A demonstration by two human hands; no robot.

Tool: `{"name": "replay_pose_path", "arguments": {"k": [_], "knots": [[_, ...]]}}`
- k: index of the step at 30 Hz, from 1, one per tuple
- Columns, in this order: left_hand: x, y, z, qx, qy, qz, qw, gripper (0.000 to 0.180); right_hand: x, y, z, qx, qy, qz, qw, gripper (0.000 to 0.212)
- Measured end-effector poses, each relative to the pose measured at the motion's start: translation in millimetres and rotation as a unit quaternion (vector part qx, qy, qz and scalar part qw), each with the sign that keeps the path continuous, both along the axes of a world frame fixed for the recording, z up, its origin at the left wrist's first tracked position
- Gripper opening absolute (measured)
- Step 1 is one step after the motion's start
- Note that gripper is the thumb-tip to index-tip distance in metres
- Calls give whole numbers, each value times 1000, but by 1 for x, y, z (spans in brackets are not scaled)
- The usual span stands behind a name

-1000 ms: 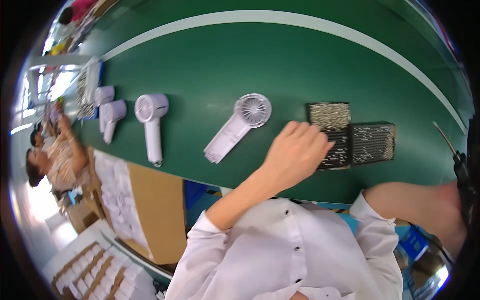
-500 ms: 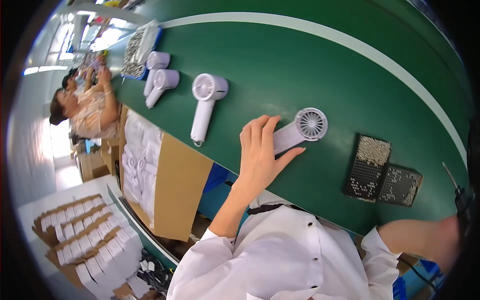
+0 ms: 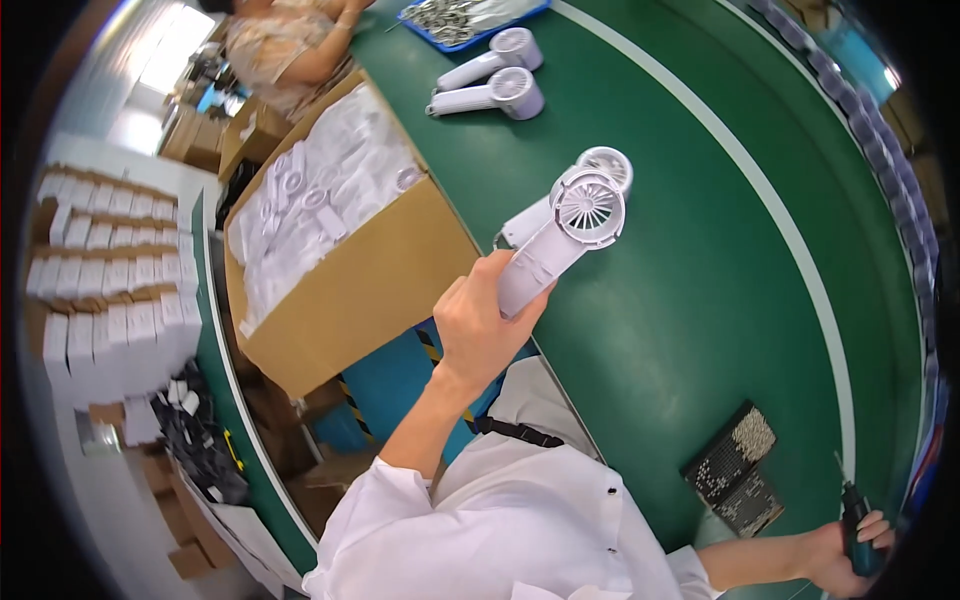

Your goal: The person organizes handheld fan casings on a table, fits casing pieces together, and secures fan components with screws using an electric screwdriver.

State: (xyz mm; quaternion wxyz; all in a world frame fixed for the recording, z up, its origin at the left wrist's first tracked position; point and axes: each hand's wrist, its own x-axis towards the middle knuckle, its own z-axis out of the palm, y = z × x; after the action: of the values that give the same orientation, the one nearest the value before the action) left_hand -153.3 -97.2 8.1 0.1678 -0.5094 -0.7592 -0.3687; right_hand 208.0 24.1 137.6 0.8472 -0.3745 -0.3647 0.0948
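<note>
My left hand (image 3: 478,325) is closed around the handle of a pale lilac fan casing (image 3: 540,268), its round spoked grille facing up. The casing is held above the green table and partly covers a handheld fan (image 3: 612,162) lying behind it. At the lower right, my right hand (image 3: 845,562) is wrapped around a dark electric screwdriver (image 3: 856,520), whose thin bit points away from me. Two black trays (image 3: 712,468) of small screws sit on the table to the left of the screwdriver.
Two more handheld fans (image 3: 515,93) lie farther off, near a blue tray (image 3: 455,45) of metal parts. On the left stands a cardboard box (image 3: 375,290) with bagged white parts, and beyond it rows of white boxes (image 3: 110,330). Another person (image 3: 290,45) is at the table's far left.
My left hand has picked the fan casing up off the table. The view has swung left, and my right hand with the screwdriver now shows more fully.
</note>
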Motion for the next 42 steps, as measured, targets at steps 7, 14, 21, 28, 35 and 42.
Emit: {"name": "replay_pose_path", "arguments": {"k": [7,14,21,28,35,42], "knots": [[-37,-20,-12,26,-14,103,994,47,-8,5,-12,-17,-21,94,995,18],[-155,-44,-42,-32,-53,305,950,51,-10,8,-22,-23,-57,179,982,31],[-268,-43,-93,-18,-90,332,939,57,-13,6,-27,58,-199,52,977,27],[-240,-24,-61,-196,146,314,917,54,14,-1,-32,13,23,219,975,30],[-123,48,49,-75,-159,-31,984,16,38,-9,-36,36,-2,253,967,29],[-17,83,160,159,-80,-524,833,30,11,-27,-2,52,-33,317,946,32]]}}
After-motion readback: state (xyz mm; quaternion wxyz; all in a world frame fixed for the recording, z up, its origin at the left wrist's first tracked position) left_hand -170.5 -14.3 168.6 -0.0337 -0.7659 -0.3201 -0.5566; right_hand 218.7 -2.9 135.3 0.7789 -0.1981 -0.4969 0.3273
